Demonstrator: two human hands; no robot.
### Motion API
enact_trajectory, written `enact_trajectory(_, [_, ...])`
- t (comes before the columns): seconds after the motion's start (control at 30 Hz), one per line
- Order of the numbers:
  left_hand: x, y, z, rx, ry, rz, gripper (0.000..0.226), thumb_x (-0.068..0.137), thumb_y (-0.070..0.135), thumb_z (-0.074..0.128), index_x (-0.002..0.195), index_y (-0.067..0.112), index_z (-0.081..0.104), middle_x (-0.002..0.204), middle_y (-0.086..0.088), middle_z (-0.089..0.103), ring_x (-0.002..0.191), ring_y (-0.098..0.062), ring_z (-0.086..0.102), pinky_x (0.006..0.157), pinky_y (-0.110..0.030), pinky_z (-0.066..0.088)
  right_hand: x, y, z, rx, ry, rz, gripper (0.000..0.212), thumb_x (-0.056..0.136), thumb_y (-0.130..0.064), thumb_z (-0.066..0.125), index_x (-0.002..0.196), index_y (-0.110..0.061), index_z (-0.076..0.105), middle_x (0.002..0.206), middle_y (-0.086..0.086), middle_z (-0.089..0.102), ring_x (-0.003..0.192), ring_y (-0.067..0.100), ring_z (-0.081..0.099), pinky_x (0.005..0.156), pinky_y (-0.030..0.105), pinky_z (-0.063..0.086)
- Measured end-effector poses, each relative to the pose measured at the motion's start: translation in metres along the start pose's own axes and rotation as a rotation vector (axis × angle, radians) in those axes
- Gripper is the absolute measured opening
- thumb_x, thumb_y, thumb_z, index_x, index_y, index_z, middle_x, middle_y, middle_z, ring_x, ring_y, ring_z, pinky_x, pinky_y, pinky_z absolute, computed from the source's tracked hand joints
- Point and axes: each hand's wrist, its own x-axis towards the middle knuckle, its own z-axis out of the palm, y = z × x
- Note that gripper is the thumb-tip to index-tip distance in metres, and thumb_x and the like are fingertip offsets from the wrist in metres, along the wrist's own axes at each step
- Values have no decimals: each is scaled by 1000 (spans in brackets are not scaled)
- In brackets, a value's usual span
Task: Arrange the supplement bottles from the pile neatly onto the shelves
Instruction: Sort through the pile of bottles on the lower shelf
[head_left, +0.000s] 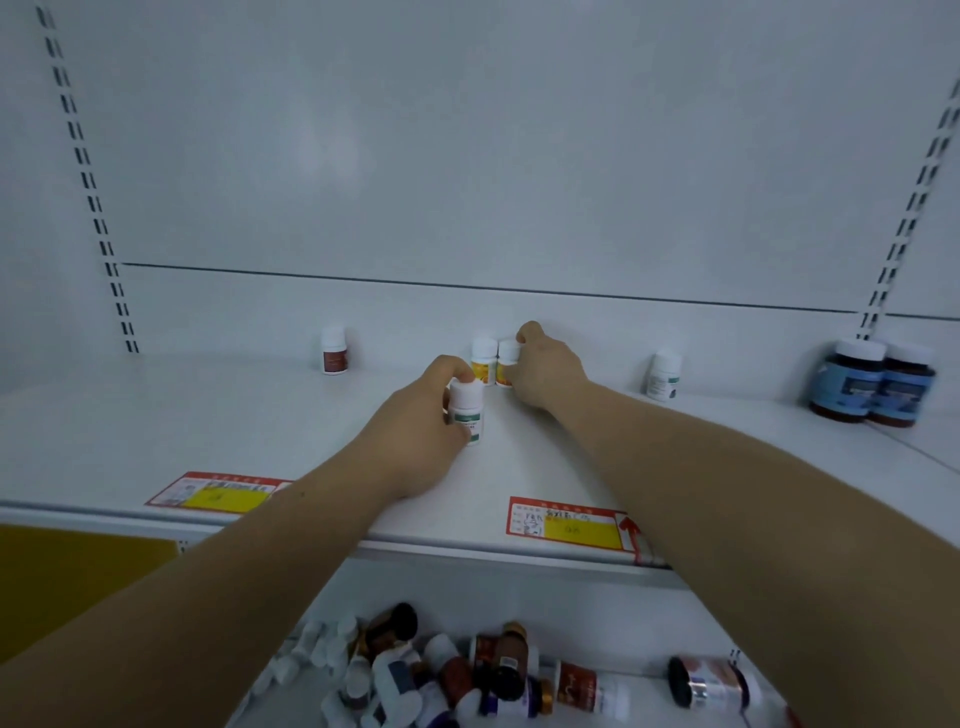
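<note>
— Lying nearest, down on the lower shelf (623, 618): the pile (467, 670), tumbling every way, too jumbled for counting.

— And reaching over it?

— Reaching to the upper shelf (208, 426) with both hands. Gripping a white bottle (466, 410) in the left hand (415, 431), curling the fingers (457, 366) round its body, holding it upright, cap up. Closing the right hand (545, 371) round the right one of two orange-labelled bottles (484, 361), at cap and side.

— Counting the others?

— Counting six standing: those two touching mid-shelf, one red-labelled bottle (334, 351) well to the left, one lone white bottle (663, 375) to the right, two blue jars (849, 379) far right.

— Heading where next?

— Probably rightward: looking like a match for the lone white one, lying beyond the right hand, so nearer that hand than the left.
</note>
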Motion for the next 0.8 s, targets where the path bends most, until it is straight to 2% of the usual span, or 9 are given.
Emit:
enact_trajectory(0.07, [-1,1,-1,13,2,6,39,88,8,57,115,30,40,108,-3,59,82,-21,57,73,-28,43,-2,0,0,23,-12,20,41,91,-20,53,126,-10,36,114,15,58,90,29,51,71,30,35])
enact_trajectory(0.17, [-2,4,-2,52,-6,9,39,89,9,56,119,27,39,108,-2,56,77,-16,53,70,-25,38,-13,0,-11,18,-93,41,57,90,-29,59,134,-7,30,121,15,56,105,31,55,76,29,37])
enact_trajectory(0.27, [-1,12,-2,115,-45,13,39,89,12,57,119,27,36,104,-3,58,78,-17,54,71,-27,41,-38,8,-37,-135,-231,-29,53,91,-37,58,134,-10,42,132,10,52,118,26,50,85,28,37])
enact_trajectory(0.37, [5,32,4,179,-130,30,41,88,14,61,118,27,36,109,-4,58,88,-23,58,78,-32,47,-66,29,-63,-272,-316,-69,48,94,-44,51,132,-14,49,135,6,51,120,23,48,93,28,37])
enact_trajectory(0.53, [21,75,41,205,-220,129,41,88,13,61,119,25,36,108,-6,57,85,-20,54,73,-30,46,-103,86,-100,-336,-357,36,54,92,-60,43,128,-20,53,132,6,53,117,22,49,93,28,36])
enact_trajectory(0.6, [30,85,61,173,-227,163,43,89,13,61,122,25,35,112,-7,58,86,-20,55,72,-28,44,-112,111,-113,-344,-397,109,68,87,-69,39,135,-23,47,140,7,47,124,23,45,99,31,34])
enact_trajectory(0.7, [47,96,83,151,-211,173,44,89,13,61,124,24,36,120,-9,58,89,-22,56,76,-28,43,-121,139,-124,-324,-426,193,96,70,-88,29,147,-30,31,152,8,31,136,28,34,112,43,27])
enact_trajectory(0.73, [54,98,89,151,-209,169,45,89,13,61,125,23,36,121,-10,58,90,-23,56,78,-28,43,-122,145,-123,-317,-418,205,100,67,-90,27,148,-32,27,154,7,28,138,29,31,113,47,25])
enact_trajectory(0.8, [68,100,99,151,-199,159,45,89,13,61,126,22,37,121,-11,58,92,-24,56,80,-29,45,-122,152,-118,-321,-392,212,94,71,-89,26,149,-36,23,157,4,23,141,29,25,113,53,20])
